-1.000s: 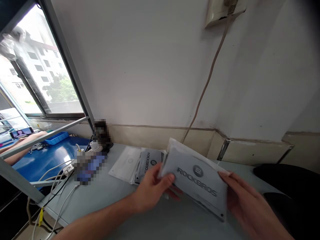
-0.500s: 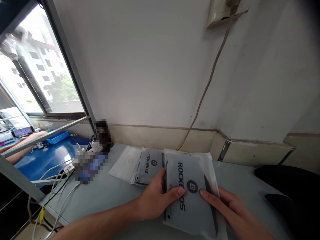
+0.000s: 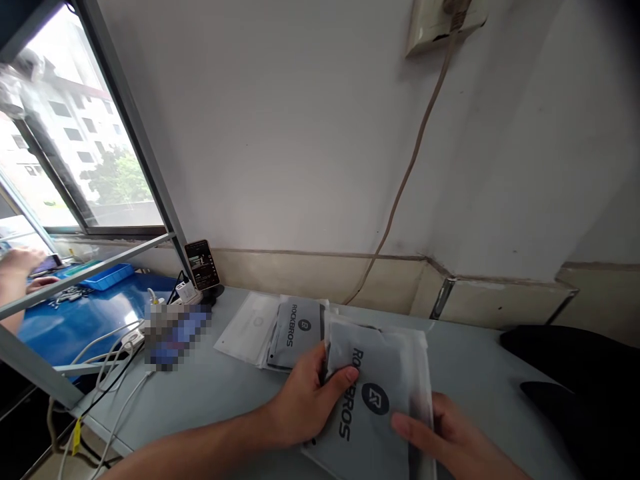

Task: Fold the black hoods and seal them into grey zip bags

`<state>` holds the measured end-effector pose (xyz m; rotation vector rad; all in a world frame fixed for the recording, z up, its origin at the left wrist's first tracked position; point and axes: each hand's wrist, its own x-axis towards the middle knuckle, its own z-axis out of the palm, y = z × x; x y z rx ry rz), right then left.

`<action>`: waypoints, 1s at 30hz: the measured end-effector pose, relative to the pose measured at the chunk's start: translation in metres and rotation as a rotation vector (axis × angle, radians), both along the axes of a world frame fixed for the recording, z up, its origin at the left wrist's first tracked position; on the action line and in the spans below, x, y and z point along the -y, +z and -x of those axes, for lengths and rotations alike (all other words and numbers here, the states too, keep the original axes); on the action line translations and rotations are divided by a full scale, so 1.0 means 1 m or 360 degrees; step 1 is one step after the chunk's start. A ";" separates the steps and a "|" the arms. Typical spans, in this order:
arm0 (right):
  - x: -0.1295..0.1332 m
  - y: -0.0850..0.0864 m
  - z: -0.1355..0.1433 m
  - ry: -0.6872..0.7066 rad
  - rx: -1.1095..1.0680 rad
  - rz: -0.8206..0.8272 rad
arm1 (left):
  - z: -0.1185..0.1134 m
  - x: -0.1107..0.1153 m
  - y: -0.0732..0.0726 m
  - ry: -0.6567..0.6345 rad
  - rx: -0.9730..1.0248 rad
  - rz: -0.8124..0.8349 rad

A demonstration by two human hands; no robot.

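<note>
A frosted plastic bag (image 3: 370, 427) marked ROCKBROS, with something dark grey and flat inside, is held between both hands above the front of the table. My left hand (image 3: 310, 400) grips its left edge, thumb on top. My right hand (image 3: 445, 430) pinches the right edge, thumb on the face and fingers behind. Beyond my left hand, a second ROCKBROS bag (image 3: 299, 332) with dark grey contents lies on the table. It overlaps a pale translucent bag (image 3: 250, 327) on its left.
A phone (image 3: 203, 265) leans upright at the back left, near white chargers and cables (image 3: 133, 337). Black shapes (image 3: 555, 373) border the right side. Past a metal frame, another person's hand (image 3: 20, 263) is over a blue table (image 3: 100, 313) with a blue tray (image 3: 107, 275).
The held bag has moved slightly down and left, and tilted, with both hands still on it. The other person's arm at far left has risen.
</note>
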<state>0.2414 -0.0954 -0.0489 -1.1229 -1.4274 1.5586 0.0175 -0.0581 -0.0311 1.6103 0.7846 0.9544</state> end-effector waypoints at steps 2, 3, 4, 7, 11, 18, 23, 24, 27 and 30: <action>-0.003 -0.001 -0.003 -0.0053 0.0021 -0.0037 | 0.000 0.000 0.001 -0.0076 -0.0012 0.0023; -0.004 -0.001 -0.004 -0.0069 0.0020 -0.0049 | 0.001 -0.001 0.001 -0.0096 -0.0015 0.0043; -0.005 -0.001 -0.004 -0.0071 0.0011 -0.0052 | 0.001 -0.002 0.001 -0.0098 -0.0023 0.0053; -0.004 -0.003 -0.004 -0.0076 -0.0029 -0.0025 | 0.004 -0.004 0.000 -0.0042 -0.0099 0.0019; -0.002 -0.002 -0.001 0.0069 -0.0063 0.0043 | 0.005 -0.004 -0.001 0.0039 -0.0200 -0.0070; -0.004 -0.008 0.002 -0.0089 -0.0061 0.0033 | 0.004 -0.002 0.005 -0.0086 -0.0104 0.0057; -0.012 -0.019 0.001 -0.0205 -0.0007 -0.0064 | 0.003 -0.010 0.002 0.0134 -0.0080 -0.0071; -0.012 -0.020 0.001 -0.0139 0.0015 -0.0095 | 0.003 -0.012 0.001 0.0192 -0.0040 -0.0067; -0.011 -0.021 0.001 0.0030 0.0058 -0.0126 | 0.004 -0.017 -0.003 0.0287 -0.0009 -0.0069; -0.008 -0.022 0.002 0.0078 0.0081 -0.0133 | 0.005 -0.019 -0.004 0.0362 -0.0090 -0.0145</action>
